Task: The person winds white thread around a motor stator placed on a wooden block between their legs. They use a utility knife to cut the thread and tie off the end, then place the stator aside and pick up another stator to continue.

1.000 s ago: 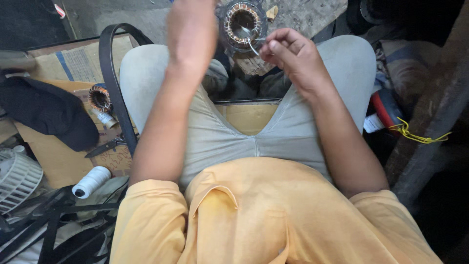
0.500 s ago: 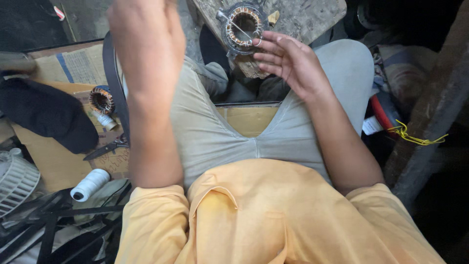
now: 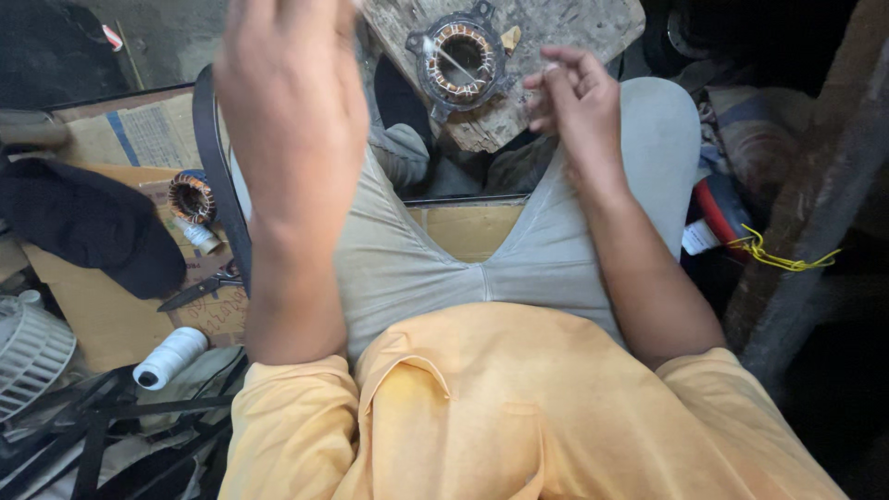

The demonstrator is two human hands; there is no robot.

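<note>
A round motor stator (image 3: 460,57) with copper windings lies on a worn wooden block (image 3: 556,23) in front of my knees. A thin pale strand crosses its bore. My right hand (image 3: 576,104) hovers just right of the stator, fingers loosely curled and apart, with nothing clearly in them. My left hand (image 3: 289,102) is raised close to the camera, blurred, back toward me. Its fingertips are cut off by the top edge, so its grip is hidden. I sit with grey trousers (image 3: 435,268) and an orange shirt (image 3: 519,417).
On the cardboard (image 3: 111,319) at left lie a second small stator (image 3: 192,197), a white thread spool (image 3: 171,358), dark scissors (image 3: 199,289), a black cloth (image 3: 93,227), a black belt (image 3: 218,176) and a white fan wheel (image 3: 28,352). Yellow wire (image 3: 778,257) and a red object (image 3: 718,208) sit at right.
My left hand has swung up, leftward and nearer the camera. My right hand has drawn slightly away from the stator and its fingers have loosened.
</note>
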